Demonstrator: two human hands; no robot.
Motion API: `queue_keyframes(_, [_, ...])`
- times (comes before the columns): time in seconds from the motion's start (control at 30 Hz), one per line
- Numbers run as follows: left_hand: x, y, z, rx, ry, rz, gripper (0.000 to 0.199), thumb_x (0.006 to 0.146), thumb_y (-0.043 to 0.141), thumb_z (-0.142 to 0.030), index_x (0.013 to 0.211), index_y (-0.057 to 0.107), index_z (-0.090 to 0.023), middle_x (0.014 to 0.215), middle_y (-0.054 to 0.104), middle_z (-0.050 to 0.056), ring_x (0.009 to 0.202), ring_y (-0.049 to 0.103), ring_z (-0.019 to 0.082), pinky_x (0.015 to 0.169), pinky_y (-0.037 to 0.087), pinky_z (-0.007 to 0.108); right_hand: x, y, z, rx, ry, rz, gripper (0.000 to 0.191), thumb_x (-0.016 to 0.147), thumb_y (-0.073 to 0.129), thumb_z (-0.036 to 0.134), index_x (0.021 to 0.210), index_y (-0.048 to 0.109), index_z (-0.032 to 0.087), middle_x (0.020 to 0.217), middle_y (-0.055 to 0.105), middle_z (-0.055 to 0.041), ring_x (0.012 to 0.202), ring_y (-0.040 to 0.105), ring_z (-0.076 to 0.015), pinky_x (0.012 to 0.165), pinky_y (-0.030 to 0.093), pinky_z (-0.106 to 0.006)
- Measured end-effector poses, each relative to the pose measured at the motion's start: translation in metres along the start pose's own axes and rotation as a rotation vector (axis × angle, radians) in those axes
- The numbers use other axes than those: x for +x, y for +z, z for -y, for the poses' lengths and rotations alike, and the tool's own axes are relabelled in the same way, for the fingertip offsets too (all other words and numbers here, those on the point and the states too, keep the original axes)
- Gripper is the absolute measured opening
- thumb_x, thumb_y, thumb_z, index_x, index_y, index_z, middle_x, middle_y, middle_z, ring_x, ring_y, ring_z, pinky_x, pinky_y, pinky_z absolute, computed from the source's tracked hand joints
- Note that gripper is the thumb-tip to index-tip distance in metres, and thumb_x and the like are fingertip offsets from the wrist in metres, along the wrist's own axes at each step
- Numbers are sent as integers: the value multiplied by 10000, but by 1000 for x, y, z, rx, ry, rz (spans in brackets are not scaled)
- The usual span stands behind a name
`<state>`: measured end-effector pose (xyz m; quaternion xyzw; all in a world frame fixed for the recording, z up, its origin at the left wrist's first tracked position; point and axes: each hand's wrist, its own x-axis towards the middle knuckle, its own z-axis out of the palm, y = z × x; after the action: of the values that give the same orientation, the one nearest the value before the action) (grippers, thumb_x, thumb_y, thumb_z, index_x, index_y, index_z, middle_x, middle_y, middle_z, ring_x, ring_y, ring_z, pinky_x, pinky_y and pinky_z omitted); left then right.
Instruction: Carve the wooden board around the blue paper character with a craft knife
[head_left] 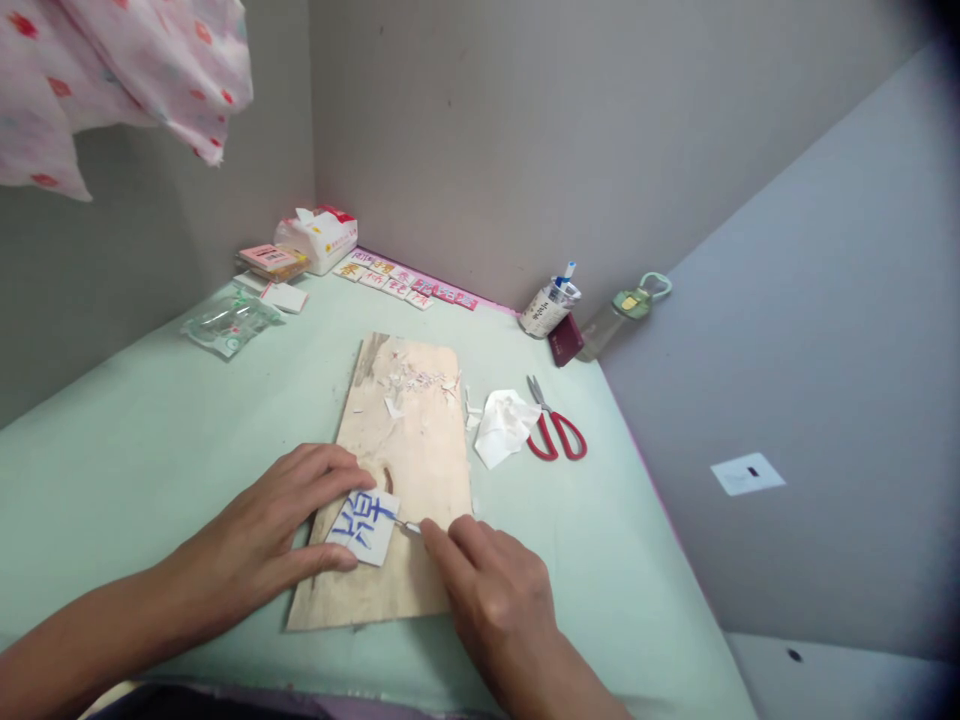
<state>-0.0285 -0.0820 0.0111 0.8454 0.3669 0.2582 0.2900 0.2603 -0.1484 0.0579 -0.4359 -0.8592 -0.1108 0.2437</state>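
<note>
A white square block (381, 548) with a character in blue strokes lies on a pale wooden board (405, 440). Its left side is held between the thumb and fingers of my left hand (304, 510), which also rests against the board. My right hand (499, 580) is closed around a slim carving knife (409, 527), whose thin metal tip touches the block's right side at the blue lines. Most of the knife's handle is hidden inside my fist. White shavings (424, 382) are scattered over the far half of the board.
Right of the board lie a crumpled tissue (506, 425) and red-handled scissors (556, 435). Along the back stand a tissue pack (322, 240), several lettered tiles (375, 279), a can (550, 308) and a bottle (604, 328). A plastic bag (232, 322) lies at left.
</note>
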Motion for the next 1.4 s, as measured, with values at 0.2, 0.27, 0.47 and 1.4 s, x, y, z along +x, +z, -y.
queue_keyframes(0.2, [0,0,3,7,2,7,472,1046,751,-435,1497,612,-427,1498,649,-6,1392,614,280,1152,547,375,-4,2,-6,41,15,3,384,1163,424,92,1122,800,155,752,682,-14,567,589,-165,541,391,-308])
queue_keyframes(0.27, [-1,0,3,11,0,15,478,1052,740,-423,1509,599,-429,1503,645,-7,1399,608,281,1155,543,378,-4,3,-10,124,66,42,401,1178,417,133,1078,803,174,744,667,-11,566,605,-156,529,386,-292])
queue_keyframes(0.47, [-2,-1,2,18,-12,31,484,1061,727,-427,1524,588,-418,1519,632,3,1421,591,287,1175,529,388,-5,4,-14,263,161,110,401,1197,430,213,1059,805,194,767,667,-13,591,646,-144,540,393,-253])
queue_keyframes(1.4, [-1,-1,3,23,7,38,466,1085,702,-424,1531,566,-424,1528,616,8,1433,576,289,1176,515,405,20,-6,-11,34,-8,193,317,1019,534,-10,847,650,229,722,613,26,561,497,-157,530,296,-323])
